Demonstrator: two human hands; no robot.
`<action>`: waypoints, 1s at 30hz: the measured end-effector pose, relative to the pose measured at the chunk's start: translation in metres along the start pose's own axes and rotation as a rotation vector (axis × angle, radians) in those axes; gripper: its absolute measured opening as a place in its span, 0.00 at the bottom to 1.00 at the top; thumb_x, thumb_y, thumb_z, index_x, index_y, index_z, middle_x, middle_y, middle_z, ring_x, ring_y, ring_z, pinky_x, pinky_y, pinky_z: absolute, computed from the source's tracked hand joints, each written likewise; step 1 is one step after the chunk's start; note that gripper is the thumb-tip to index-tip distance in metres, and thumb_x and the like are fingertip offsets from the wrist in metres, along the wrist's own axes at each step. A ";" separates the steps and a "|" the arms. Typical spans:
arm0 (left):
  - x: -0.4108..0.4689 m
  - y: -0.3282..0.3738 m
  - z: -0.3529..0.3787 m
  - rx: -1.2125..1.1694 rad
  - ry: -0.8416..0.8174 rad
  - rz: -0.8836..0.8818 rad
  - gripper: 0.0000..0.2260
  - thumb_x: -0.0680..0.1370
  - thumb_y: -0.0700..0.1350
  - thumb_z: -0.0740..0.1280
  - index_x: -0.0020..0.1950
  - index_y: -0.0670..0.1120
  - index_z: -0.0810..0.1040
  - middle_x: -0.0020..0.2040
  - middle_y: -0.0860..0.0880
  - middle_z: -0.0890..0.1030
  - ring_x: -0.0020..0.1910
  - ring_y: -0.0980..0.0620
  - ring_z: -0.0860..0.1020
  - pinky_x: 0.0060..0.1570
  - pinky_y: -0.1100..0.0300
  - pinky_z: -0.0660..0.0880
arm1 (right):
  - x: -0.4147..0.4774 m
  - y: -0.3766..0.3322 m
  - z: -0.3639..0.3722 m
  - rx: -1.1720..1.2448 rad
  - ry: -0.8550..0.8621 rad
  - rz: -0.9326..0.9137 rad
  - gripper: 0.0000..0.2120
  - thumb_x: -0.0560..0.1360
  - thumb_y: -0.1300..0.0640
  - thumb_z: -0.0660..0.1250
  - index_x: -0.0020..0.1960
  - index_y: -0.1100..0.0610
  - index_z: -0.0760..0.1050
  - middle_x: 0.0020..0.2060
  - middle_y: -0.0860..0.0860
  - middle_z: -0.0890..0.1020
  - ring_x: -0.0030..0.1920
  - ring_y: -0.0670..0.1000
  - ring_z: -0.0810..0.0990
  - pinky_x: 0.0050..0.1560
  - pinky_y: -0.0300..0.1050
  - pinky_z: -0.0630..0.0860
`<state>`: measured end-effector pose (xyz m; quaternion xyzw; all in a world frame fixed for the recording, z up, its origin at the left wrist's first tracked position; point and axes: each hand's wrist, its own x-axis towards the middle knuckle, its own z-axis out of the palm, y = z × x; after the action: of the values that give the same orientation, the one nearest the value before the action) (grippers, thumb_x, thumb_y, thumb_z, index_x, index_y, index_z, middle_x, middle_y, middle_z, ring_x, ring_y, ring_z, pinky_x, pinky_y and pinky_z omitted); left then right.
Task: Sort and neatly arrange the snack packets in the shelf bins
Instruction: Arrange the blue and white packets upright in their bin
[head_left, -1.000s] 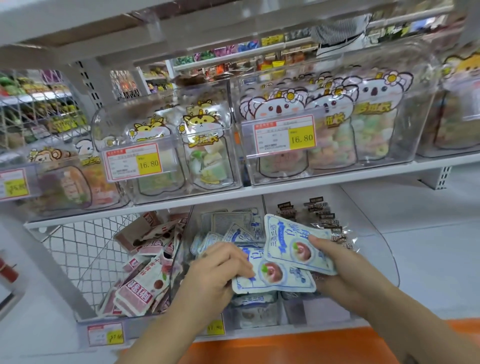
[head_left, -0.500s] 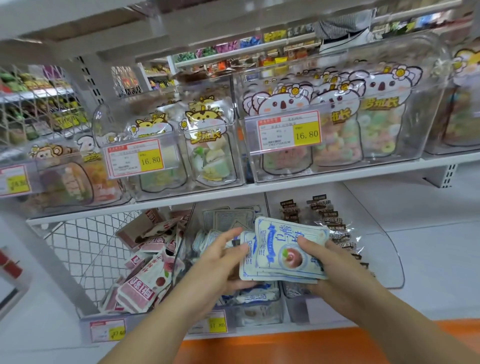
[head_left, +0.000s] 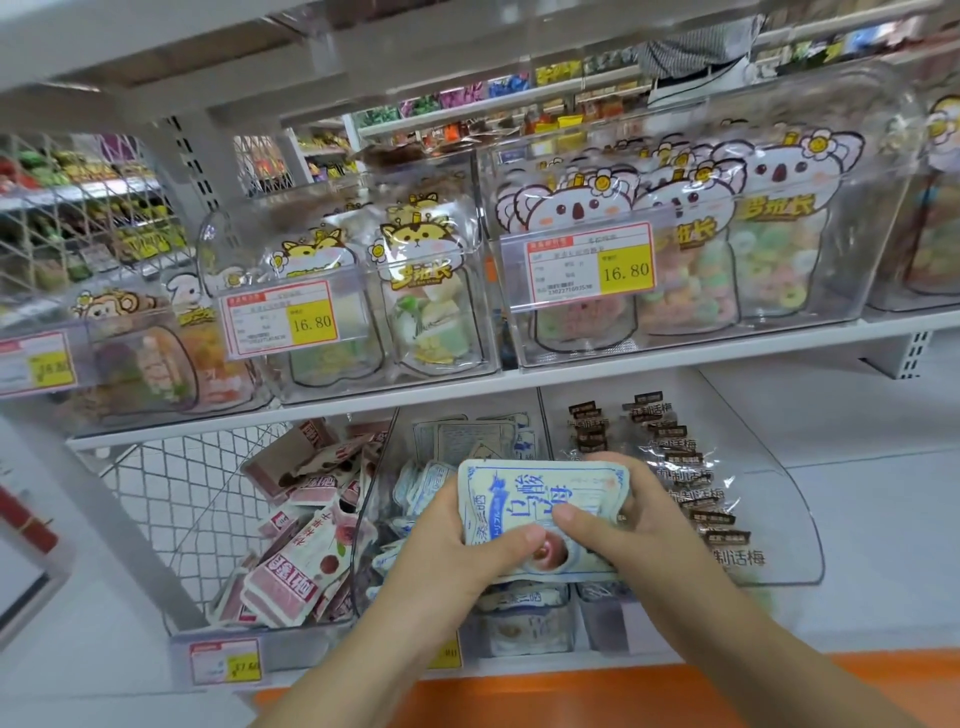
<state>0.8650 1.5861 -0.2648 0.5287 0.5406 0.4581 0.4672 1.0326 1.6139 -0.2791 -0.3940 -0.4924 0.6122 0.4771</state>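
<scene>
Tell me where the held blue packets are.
Head view, lower centre: the blue packets are held between the left hand and right hand over the middle lower bin, pink packets to their left, dark-labelled packets to their right.

The left hand (head_left: 457, 540) and right hand (head_left: 639, 525) hold a stack of blue-and-white packets (head_left: 545, 493) at lower centre of the frame, one at each end, both thumbs pressing on the top packet. Under it, the clear middle bin (head_left: 374, 499) holds more of the same. Pink packets (head_left: 301, 566) lie jumbled to the left; dark-labelled packets (head_left: 691, 483) sit in rows to the right. Koala bags (head_left: 691, 249) stand on the shelf above.
</scene>
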 end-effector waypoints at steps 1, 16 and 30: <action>-0.002 0.004 -0.004 0.042 -0.009 0.022 0.20 0.71 0.36 0.74 0.60 0.45 0.74 0.52 0.49 0.84 0.52 0.50 0.82 0.52 0.57 0.78 | -0.001 -0.001 0.000 -0.037 -0.029 -0.006 0.29 0.60 0.56 0.75 0.58 0.54 0.70 0.48 0.54 0.84 0.50 0.57 0.83 0.53 0.56 0.79; -0.006 0.033 -0.012 0.951 -0.225 0.412 0.23 0.70 0.48 0.74 0.51 0.66 0.63 0.52 0.62 0.73 0.51 0.65 0.71 0.48 0.71 0.69 | -0.007 -0.014 -0.002 -0.838 -0.366 -0.267 0.27 0.67 0.52 0.76 0.58 0.35 0.66 0.47 0.37 0.81 0.47 0.37 0.80 0.47 0.40 0.79; 0.031 -0.043 -0.041 1.353 -0.302 0.282 0.15 0.73 0.61 0.67 0.59 0.61 0.79 0.62 0.59 0.69 0.61 0.57 0.65 0.58 0.61 0.57 | 0.000 -0.018 -0.019 -0.553 -0.136 -0.206 0.21 0.63 0.56 0.77 0.52 0.46 0.74 0.42 0.35 0.83 0.41 0.38 0.83 0.35 0.34 0.78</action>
<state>0.8179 1.6156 -0.3020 0.8258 0.5623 -0.0007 0.0423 1.0543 1.6199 -0.2649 -0.4152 -0.7084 0.4283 0.3774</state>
